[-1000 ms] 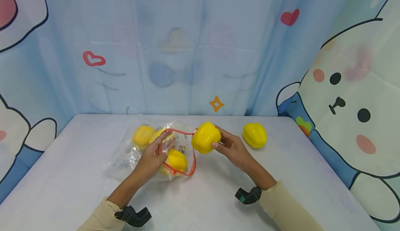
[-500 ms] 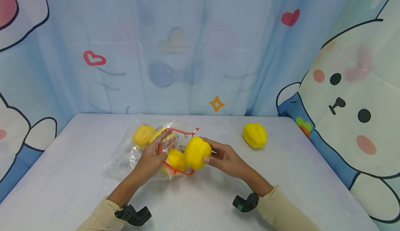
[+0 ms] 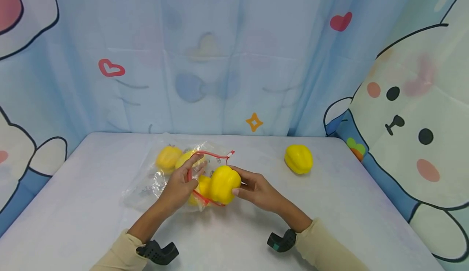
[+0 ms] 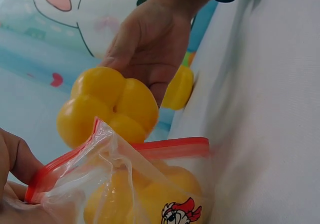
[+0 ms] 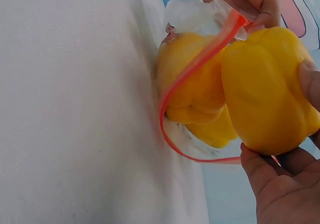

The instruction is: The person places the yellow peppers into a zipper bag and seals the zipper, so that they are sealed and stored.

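Observation:
My right hand (image 3: 258,191) holds a yellow bell pepper (image 3: 224,184) between thumb and fingers, right at the mouth of a clear zip bag (image 3: 146,189) with a red seal. In the right wrist view the held pepper (image 5: 267,91) overlaps the red rim (image 5: 192,68) of the opening. My left hand (image 3: 178,185) grips the bag's edge, with the red seal between thumb and fingers. Several yellow peppers lie inside the bag, among them one at the back left (image 3: 167,157); the left wrist view shows another through the plastic (image 4: 150,194).
One more yellow bell pepper (image 3: 298,159) rests on the white-covered table (image 3: 329,189) at the back right. Behind the table hangs a blue cartoon-print curtain (image 3: 205,59). A black wrist device (image 3: 282,240) is on each forearm.
The right hand has brought its pepper down and to the left, from above the bag's right side to its opening. The left hand and the bag have hardly moved.

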A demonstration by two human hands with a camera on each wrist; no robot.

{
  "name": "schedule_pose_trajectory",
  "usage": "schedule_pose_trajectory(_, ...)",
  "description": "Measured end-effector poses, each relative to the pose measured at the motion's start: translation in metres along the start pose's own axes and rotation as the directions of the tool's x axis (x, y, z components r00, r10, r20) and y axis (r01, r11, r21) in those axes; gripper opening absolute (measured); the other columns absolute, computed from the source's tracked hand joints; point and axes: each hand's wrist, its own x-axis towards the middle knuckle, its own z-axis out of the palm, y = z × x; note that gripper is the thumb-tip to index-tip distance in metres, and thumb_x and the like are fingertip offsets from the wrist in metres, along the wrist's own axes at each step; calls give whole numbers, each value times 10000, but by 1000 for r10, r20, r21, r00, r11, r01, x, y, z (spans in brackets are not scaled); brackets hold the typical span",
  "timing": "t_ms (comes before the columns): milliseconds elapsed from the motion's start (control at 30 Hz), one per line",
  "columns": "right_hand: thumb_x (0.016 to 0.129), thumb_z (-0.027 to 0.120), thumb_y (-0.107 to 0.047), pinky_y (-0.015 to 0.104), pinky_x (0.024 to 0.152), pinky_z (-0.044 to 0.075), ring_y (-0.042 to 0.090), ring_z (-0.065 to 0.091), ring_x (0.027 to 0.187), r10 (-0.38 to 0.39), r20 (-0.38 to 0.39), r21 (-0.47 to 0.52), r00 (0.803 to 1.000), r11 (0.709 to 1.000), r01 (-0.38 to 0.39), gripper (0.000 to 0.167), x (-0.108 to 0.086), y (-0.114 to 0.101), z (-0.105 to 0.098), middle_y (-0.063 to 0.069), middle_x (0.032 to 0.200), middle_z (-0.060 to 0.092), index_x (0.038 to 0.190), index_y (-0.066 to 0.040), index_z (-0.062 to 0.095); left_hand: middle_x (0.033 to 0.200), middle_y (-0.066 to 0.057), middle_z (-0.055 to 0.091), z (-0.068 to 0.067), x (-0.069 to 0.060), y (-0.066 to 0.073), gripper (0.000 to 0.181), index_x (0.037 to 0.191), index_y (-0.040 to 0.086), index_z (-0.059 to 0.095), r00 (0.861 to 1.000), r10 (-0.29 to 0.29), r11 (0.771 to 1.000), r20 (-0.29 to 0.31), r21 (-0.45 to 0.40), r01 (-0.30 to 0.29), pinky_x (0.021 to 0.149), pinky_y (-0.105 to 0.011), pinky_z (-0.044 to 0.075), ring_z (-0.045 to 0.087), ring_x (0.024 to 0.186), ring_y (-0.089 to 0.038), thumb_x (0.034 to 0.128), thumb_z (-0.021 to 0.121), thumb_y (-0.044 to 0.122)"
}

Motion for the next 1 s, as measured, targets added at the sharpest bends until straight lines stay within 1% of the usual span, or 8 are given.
schedule_pose_trajectory(200, 941, 615, -47, 350, 1027, 416, 242, 486, 1283, 9, -26, -4, 1000, 1000, -9, 605, 5, 0, 5, 84, 1480, 432, 1490, -30, 362, 1522, -55, 380, 1, -1, 0, 676, 1507, 88, 358, 1000, 29, 999, 4, 30, -29, 770, -175, 528, 433, 1337, -229, 872, 508, -85)
schedule_pose_trajectory(300, 940, 612, -37, 344, 1025, 418, 253, 492, 1276, 11, -38, -4, 999, 1000, -11, 610, 7, 2, 7, 93, 1476, 435, 1493, -26, 354, 1500, -57, 416, 1, -1, -1, 665, 1502, 91, 368, 999, 41, 999, 14, 29, -41, 842, -196, 511, 401, 1360, -218, 876, 515, -78)
schedule_pose_trajectory(400, 945, 604, -35, 337, 1024, 419, 260, 490, 1276, 14, -50, -4, 999, 1000, -14, 612, 9, 3, 11, 96, 1481, 429, 1498, -27, 343, 1494, -56, 425, 1, -1, -1, 666, 1505, 90, 361, 999, 43, 999, 26, 26, -44, 934, -237, 458, 375, 1375, -207, 878, 514, -75)
schedule_pose_trajectory(500, 949, 606, -56, 324, 1028, 412, 251, 478, 1290, 25, -55, -8, 998, 1000, -25, 618, 10, 3, 17, 86, 1493, 415, 1504, -35, 335, 1521, -49, 382, 0, -1, -1, 674, 1510, 82, 347, 998, 45, 999, 38, 27, -46, 947, -254, 461, 369, 1376, -203, 875, 501, -81)
schedule_pose_trajectory(567, 951, 606, -64, 324, 1033, 406, 249, 471, 1297, 27, -47, -5, 999, 1000, -27, 621, 11, 3, 22, 85, 1501, 404, 1506, -35, 331, 1541, -36, 345, 0, -1, 0, 683, 1513, 89, 344, 998, 46, 998, 42, 40, -47, 975, -256, 439, 320, 1401, -196, 870, 499, -81)
schedule_pose_trajectory(667, 952, 606, -73, 325, 1033, 405, 248, 468, 1301, 31, -34, 2, 999, 1000, -31, 624, 13, 4, 27, 85, 1504, 398, 1509, -39, 326, 1538, -42, 352, -1, -1, 2, 690, 1513, 97, 347, 998, 43, 998, 50, 39, -45, 1030, -274, 379, 262, 1426, -199, 865, 500, -86)
schedule_pose_trajectory(900, 949, 605, -58, 318, 1023, 420, 248, 479, 1287, 54, -69, 32, 996, 998, -52, 627, 17, 10, 34, 57, 1501, 403, 1514, -75, 332, 1551, -20, 328, -1, -3, 6, 708, 1528, 130, 321, 999, 19, 997, 33, 73, -21, 1041, -328, 370, 261, 1429, -215, 876, 514, -68)
schedule_pose_trajectory(1000, 950, 596, -36, 310, 1024, 418, 245, 471, 1292, 60, -83, 49, 995, 997, -56, 631, 18, 12, 37, 51, 1510, 389, 1518, -82, 325, 1541, -35, 349, -2, -3, 7, 720, 1531, 136, 313, 998, 42, 996, 42, 82, -45, 1050, -343, 360, 271, 1426, -224, 870, 512, -70)
